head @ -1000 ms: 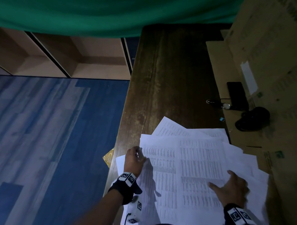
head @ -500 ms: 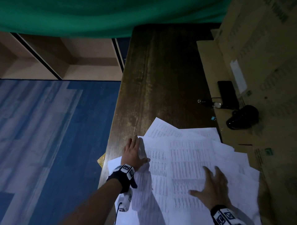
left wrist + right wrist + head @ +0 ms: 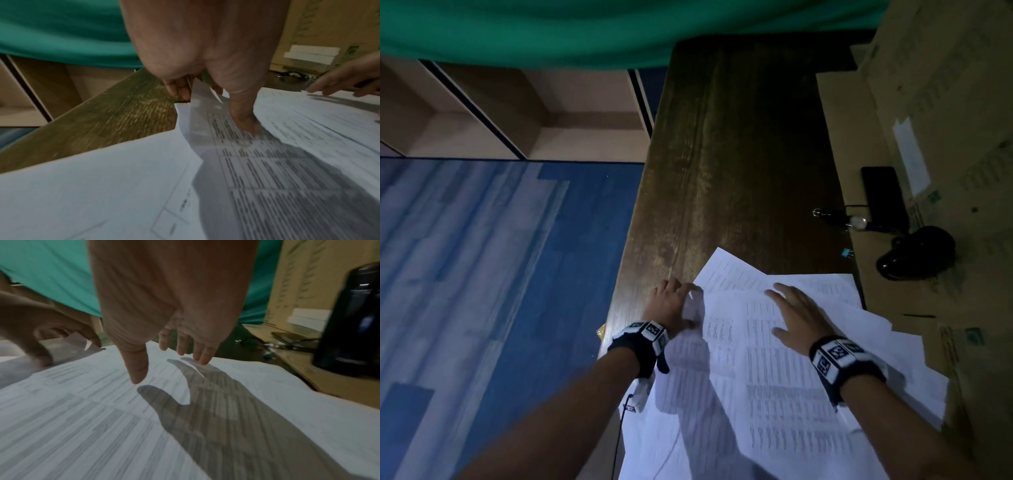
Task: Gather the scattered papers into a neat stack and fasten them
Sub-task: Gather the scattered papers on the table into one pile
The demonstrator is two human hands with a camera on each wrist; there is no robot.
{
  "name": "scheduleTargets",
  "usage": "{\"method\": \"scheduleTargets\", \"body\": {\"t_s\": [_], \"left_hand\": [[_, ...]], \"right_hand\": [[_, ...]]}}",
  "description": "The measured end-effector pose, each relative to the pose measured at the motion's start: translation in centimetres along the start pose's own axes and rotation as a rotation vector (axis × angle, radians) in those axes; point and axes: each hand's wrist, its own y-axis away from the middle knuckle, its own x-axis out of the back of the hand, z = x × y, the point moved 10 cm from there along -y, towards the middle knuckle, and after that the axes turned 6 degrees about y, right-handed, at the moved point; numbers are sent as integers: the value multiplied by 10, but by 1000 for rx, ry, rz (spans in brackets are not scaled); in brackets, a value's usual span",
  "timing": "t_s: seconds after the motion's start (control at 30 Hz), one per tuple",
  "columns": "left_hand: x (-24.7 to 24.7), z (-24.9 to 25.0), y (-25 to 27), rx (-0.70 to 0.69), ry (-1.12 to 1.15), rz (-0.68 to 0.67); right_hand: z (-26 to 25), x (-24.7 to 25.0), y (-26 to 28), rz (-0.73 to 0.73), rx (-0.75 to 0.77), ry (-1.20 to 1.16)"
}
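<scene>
- Papers (image 3: pixel 774 370) lie spread and overlapping on the lower right part of the head view, on the near end of the dark wooden tabletop (image 3: pixel 739 154); their edges do not line up, and some sheets reach onto the cardboard (image 3: pixel 887 308) at the right.
- Your left hand (image 3: pixel 671 303) is at the upper left corner of the top sheet. In the left wrist view the thumb (image 3: pixel 244 120) presses on the printed side while the curled fingers (image 3: pixel 180 91) are behind the raised corner, so this hand pinches the sheet.
- Your right hand (image 3: pixel 796 317) is over the middle of the papers with the fingers straight and spread. In the right wrist view its shadow (image 3: pixel 205 402) falls on the sheet; I cannot tell if the fingertips touch the paper.
- A small blue binder clip (image 3: pixel 845 254) lies at the right edge of the tabletop, beside the cardboard, apart from both hands.
- On the cardboard, right of the frame, are a black flat device (image 3: pixel 883 193) and a black rounded object (image 3: pixel 917 251).
- Green cloth (image 3: pixel 585 31) fills the top of the frame; blue floor (image 3: pixel 482 274) is at the left.
</scene>
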Motion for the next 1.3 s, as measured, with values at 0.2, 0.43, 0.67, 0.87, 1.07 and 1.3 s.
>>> {"method": "scheduleTargets", "body": {"t_s": [0.2,0.43,0.67,0.87,1.07,1.3], "left_hand": [[10,-9,-4,64,196,117],[11,-16,5,24,408,113],[6,-33,18,218,1037,82],[-18,-22,66,364,1344,-132],[-43,5,106,330,1191,-222],[-60,3,115,352,1064,-101]], "right_hand": [[-51,6,-26,-17,148,68],[-72,3,-37,18,196,81],[-62,5,-36,-58,78,-46],[-46,21,-25,-34,15,-208],[-62,30,-1,-37,-35,-246],[-75,46,24,30,-53,-108]]}}
